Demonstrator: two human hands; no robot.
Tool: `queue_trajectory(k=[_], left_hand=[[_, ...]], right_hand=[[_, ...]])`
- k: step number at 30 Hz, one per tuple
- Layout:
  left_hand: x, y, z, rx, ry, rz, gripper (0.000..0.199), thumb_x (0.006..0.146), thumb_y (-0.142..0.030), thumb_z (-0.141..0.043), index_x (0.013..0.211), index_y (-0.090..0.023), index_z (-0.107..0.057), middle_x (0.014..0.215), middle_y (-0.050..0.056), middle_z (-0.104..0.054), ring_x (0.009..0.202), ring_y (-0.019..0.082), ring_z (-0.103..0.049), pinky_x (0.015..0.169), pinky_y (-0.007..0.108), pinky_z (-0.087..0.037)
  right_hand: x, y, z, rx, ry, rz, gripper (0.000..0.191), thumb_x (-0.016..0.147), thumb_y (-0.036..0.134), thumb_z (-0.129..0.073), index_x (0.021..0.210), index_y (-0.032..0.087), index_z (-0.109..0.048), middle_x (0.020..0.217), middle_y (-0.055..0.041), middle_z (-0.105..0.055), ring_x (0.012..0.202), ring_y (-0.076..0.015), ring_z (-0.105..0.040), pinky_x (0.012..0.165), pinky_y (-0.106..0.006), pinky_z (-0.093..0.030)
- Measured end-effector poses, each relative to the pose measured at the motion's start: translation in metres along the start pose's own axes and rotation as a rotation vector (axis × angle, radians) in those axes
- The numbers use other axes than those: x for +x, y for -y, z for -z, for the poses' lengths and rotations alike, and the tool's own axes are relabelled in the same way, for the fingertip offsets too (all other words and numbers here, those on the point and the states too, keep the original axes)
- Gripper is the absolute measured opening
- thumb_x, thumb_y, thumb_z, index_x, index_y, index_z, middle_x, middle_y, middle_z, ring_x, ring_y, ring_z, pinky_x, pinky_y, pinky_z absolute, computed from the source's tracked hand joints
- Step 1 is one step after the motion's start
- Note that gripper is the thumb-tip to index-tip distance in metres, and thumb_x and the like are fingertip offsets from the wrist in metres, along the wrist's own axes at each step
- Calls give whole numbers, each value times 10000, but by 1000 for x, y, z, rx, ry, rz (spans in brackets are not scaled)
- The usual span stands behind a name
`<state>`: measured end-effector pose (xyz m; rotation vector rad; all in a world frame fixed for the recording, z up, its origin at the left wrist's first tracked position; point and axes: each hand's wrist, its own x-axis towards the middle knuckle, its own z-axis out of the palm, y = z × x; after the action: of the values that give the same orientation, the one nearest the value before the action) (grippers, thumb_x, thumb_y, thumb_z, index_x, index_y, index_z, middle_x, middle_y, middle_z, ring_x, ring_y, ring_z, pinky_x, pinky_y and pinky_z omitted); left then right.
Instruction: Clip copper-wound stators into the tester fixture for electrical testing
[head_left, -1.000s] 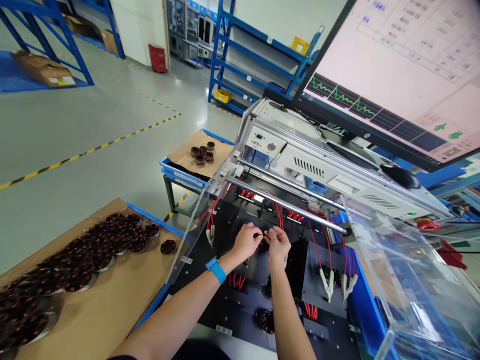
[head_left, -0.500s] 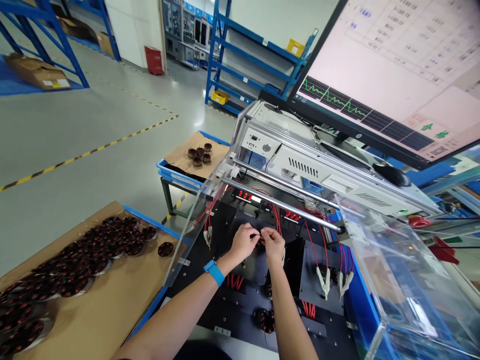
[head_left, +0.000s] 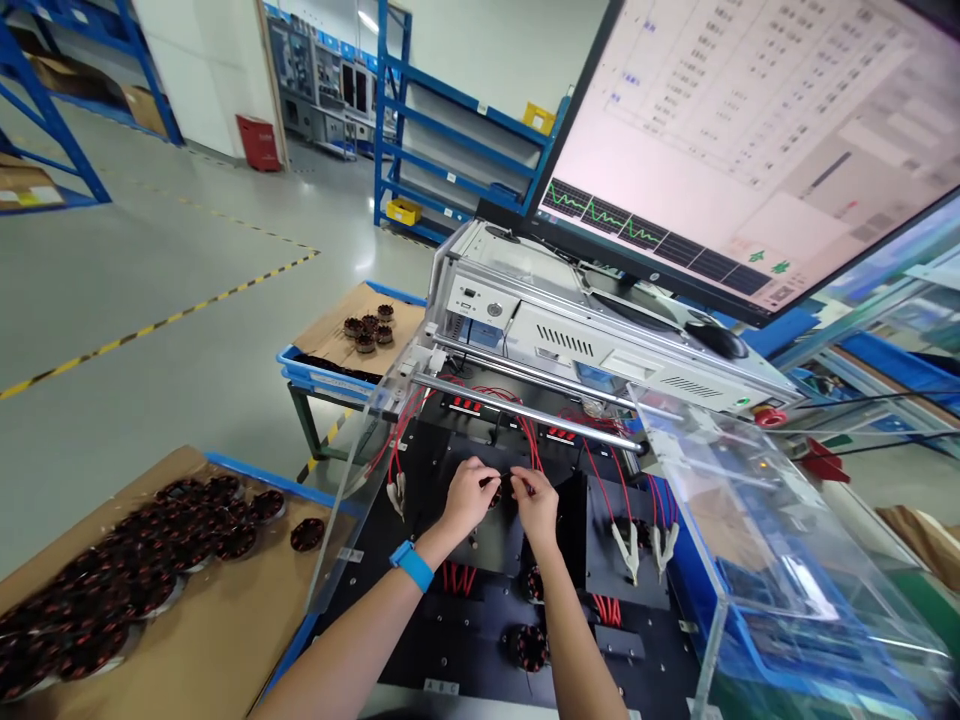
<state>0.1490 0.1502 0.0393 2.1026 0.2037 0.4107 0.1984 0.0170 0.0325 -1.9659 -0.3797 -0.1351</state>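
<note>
Over the black fixture plate [head_left: 427, 470], my left hand [head_left: 471, 497] and my right hand [head_left: 535, 505] are close together, fingertips pinched. A thin dark strand, which looks like a wire, runs between the fingertips of both hands. Just below them a wound motor stator [head_left: 494, 494] shows partly, mostly covered by my left fingers. Another stator [head_left: 532, 648] lies nearer to me, beside my right forearm, and one more [head_left: 534, 584] is half hidden behind that forearm. White clips [head_left: 625, 550] on red leads lie to the right; another pair of clips [head_left: 397, 494] hangs on the left.
Many stators [head_left: 150, 560] cover a cardboard-lined tray at left. Several more sit on a farther blue tray [head_left: 322, 375]. A metal bar [head_left: 525, 412] crosses beyond my hands, before a tester [head_left: 570, 345] and monitor [head_left: 675, 150]. Clear plastic panels [head_left: 705, 500] flank the plate.
The view has swung to the right, so the surroundings sit farther left. My hands stay above the plate, still pinched, with fingertips slightly farther apart.
</note>
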Motion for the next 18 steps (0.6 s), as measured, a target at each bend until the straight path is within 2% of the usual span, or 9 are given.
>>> queue_trajectory(k=[3,5,13,15,16,18], left_hand=[[0,-1,2,2,8,-9,159,783,-199,-534,849,-201,-678,802,34,-553,850,174,-509,822,312,-431],[1,-2,2,0,14,-8,166,783,-198,-529,853,-200,-680,799,37,-552,847,175,-511,815,311,-435],[1,-2,3,44,33,-23,178,797,-193,-504,837,-200,-678,787,36,-553,837,172,-521,811,314,-439],[-4,-5,6,78,41,-46,188,807,-230,-497,892,-188,-659,841,48,-551,864,176,-527,831,317,-444],[-8,-6,8,105,50,-52,216,798,-267,-521,957,-177,-635,894,59,-546,884,184,-531,841,322,-449],[-16,-9,11,183,85,-32,446,731,-334,-613,1125,-140,-534,1019,99,-523,940,221,-536,858,348,-459]], right_hand=[[-2,9,0,-222,28,151,220,801,250,-487,914,190,-667,913,-82,-628,830,-196,-584,751,-346,-507],[-1,16,-1,-321,41,190,230,817,220,-462,921,182,-664,919,-89,-626,833,-197,-584,773,-339,-485],[0,29,0,-612,149,235,240,881,216,-364,900,201,-603,927,-55,-590,762,-170,-557,631,-272,-409],[-1,28,-1,-652,163,251,226,880,201,-352,873,200,-578,890,-51,-571,741,-164,-542,613,-264,-386],[-1,26,-2,-661,166,253,214,875,190,-354,855,202,-566,872,-48,-560,729,-162,-533,601,-260,-376],[-1,23,-4,-651,163,248,194,860,164,-356,826,202,-543,845,-42,-539,717,-158,-518,595,-254,-365]])
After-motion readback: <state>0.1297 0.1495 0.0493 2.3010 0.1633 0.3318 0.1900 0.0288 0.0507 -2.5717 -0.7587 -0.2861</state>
